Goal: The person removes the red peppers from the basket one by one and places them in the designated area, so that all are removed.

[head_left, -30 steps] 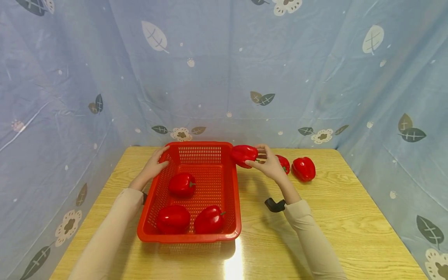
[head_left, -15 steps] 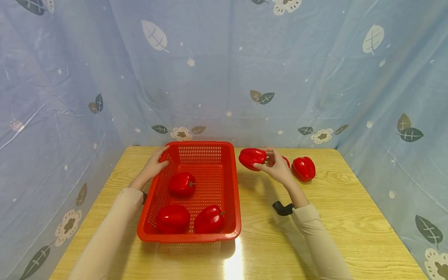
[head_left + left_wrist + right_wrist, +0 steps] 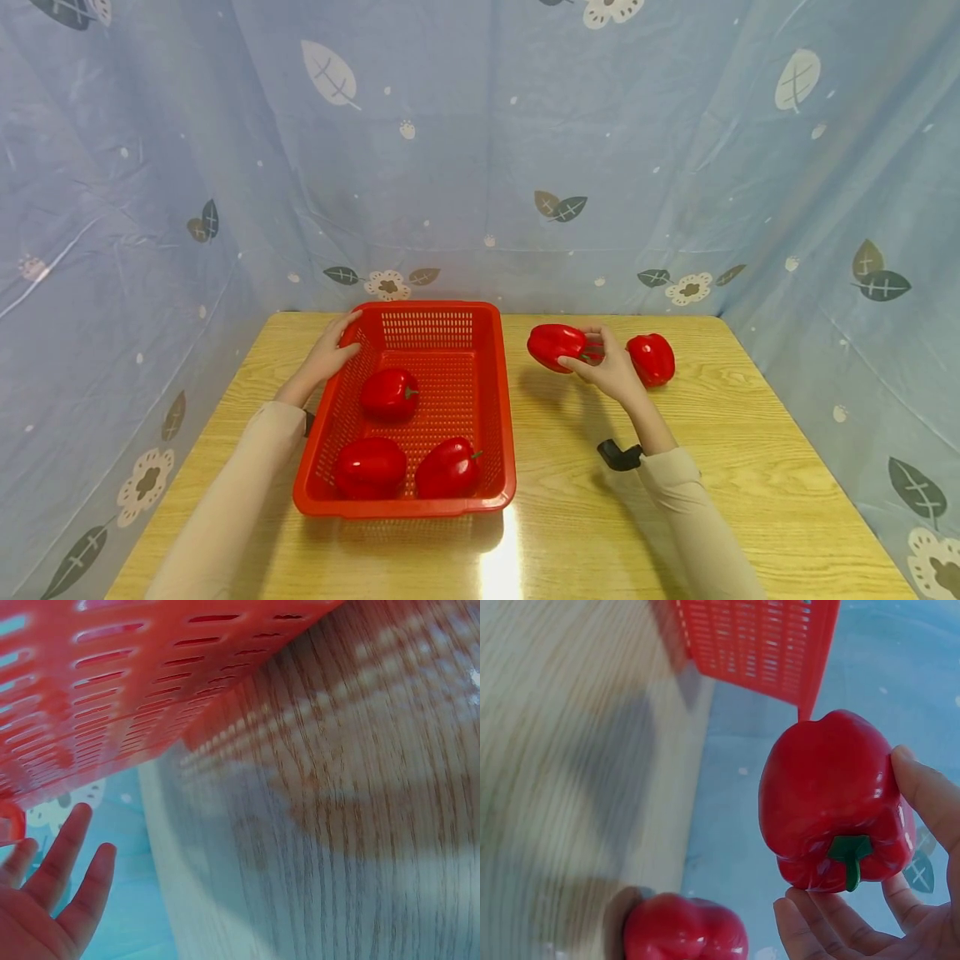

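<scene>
My right hand (image 3: 611,367) holds a red bell pepper (image 3: 553,346) above the table, right of a red plastic basket (image 3: 405,507). The right wrist view shows thumb and fingers on either side of that bell pepper (image 3: 825,787), its green stem facing the palm. My left hand (image 3: 324,354) rests at the basket's left rim, thumb inward; its fingers (image 3: 90,892) look extended outside the basket wall in the left wrist view. Inside the basket lie three more peppers: one in the middle (image 3: 388,394) and two near the front (image 3: 448,468).
Another red pepper (image 3: 651,358) lies on the wooden table (image 3: 585,533) at the right. A further one is mostly hidden behind the right hand's fingers. A blue patterned curtain (image 3: 450,167) hangs behind and along both sides.
My right hand has moved right and a little nearer, carrying the bell pepper away from the basket's right rim. The left hand and the basket stay in place.
</scene>
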`<state>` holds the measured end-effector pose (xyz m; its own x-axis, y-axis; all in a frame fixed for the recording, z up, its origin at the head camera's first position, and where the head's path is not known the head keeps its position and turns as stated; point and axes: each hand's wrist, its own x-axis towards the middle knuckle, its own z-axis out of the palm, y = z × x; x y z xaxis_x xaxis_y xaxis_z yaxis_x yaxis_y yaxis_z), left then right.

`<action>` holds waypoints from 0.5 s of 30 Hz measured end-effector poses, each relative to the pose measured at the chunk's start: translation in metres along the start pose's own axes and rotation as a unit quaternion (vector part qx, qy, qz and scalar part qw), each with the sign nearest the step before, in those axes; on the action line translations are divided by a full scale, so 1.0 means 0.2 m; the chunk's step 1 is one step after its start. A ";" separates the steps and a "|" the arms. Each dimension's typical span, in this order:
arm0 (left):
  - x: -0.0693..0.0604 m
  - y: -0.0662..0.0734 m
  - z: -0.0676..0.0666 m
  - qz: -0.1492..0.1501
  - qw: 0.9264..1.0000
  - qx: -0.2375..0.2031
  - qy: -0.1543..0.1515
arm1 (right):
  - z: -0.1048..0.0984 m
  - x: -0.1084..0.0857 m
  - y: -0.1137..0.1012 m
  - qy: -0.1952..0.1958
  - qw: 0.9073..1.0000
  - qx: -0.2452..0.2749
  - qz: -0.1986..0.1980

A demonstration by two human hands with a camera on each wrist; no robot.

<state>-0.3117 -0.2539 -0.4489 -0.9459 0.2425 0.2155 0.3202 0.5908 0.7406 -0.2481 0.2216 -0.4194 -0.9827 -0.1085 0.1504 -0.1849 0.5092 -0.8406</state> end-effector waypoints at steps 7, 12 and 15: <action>0.00 0.00 0.00 0.003 1.000 -0.008 0.003 | -0.03 -0.04 0.04 0.007 1.000 -0.004 0.013; 0.00 0.00 0.00 0.002 1.000 -0.006 0.005 | -0.05 -0.06 0.08 0.011 1.000 -0.011 0.026; 0.00 0.00 0.00 0.000 1.000 -0.001 0.004 | -0.06 -0.09 0.10 0.011 0.999 -0.014 0.030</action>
<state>-0.3120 -0.2535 -0.4493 -0.9462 0.2366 0.2208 0.3205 0.5896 0.7414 -0.2344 0.2438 -0.4325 -0.9920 -0.0579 0.1124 -0.1258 0.5386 -0.8331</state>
